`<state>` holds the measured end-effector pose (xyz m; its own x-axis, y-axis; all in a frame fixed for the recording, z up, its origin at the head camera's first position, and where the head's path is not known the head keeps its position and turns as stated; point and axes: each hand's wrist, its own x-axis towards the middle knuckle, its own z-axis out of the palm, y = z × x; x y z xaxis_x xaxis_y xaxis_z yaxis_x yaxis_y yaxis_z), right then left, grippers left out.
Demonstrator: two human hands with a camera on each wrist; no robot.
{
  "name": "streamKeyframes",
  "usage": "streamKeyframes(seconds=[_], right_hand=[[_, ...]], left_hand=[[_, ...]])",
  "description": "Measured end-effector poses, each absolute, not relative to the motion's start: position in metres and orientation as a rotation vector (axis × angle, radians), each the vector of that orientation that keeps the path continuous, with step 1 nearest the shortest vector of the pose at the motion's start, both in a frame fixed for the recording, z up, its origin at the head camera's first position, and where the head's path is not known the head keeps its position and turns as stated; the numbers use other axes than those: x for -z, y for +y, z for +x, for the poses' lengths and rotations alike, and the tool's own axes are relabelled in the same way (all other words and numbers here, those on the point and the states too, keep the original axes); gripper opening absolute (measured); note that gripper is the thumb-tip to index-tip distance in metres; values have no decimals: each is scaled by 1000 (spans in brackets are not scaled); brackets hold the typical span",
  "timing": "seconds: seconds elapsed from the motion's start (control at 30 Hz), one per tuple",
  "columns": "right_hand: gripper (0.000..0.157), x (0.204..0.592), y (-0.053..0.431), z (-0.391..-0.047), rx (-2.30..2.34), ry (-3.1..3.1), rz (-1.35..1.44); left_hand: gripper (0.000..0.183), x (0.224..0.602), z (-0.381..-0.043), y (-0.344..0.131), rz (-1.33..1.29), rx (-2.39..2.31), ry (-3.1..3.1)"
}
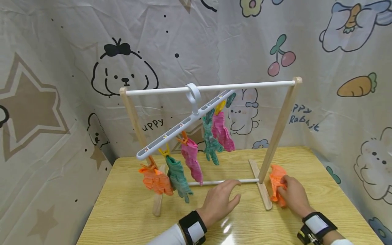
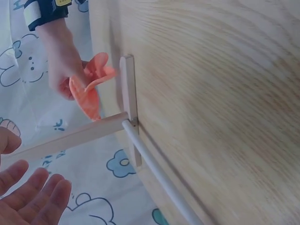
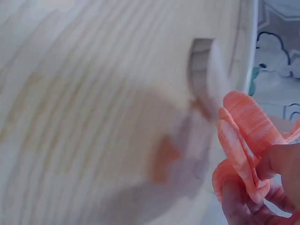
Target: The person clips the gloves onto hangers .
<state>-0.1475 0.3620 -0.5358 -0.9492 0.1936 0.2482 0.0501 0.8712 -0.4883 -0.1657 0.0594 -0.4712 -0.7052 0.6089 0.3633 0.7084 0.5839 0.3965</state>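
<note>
My right hand [image 1: 295, 195] pinches an orange fabric glove [image 1: 276, 175] beside the right foot of a wooden stand. In the right wrist view the glove [image 3: 253, 122] is folded between thumb and fingers, raised off the tabletop. My left hand [image 1: 218, 202], fingers extended and holding nothing, hovers in front of the stand's lower bar. From a grey-white clip hanger [image 1: 180, 126] hang an orange glove [image 1: 157, 180], two green gloves [image 1: 179, 177] and two pink pieces [image 1: 191, 158] that look like gloves. Orange and yellow clips [image 1: 165, 150] grip several of them.
The hanger's hook circles the white top bar [image 1: 245, 86] of the wooden stand [image 1: 280, 131], and the hanger slants across it. A green clip [image 1: 231, 100] sits near its far end. Printed curtains [image 1: 196, 37] surround the wood-grain table [image 1: 122, 211].
</note>
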Motion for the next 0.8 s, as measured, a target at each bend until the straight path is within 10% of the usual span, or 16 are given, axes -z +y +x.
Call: streamKeyframes(seconds=[0.8], right_hand=[[14,472,332,-137,-736,-2385,-169]], left_hand=[[31,446,-170,68,-1041,834,-2562]])
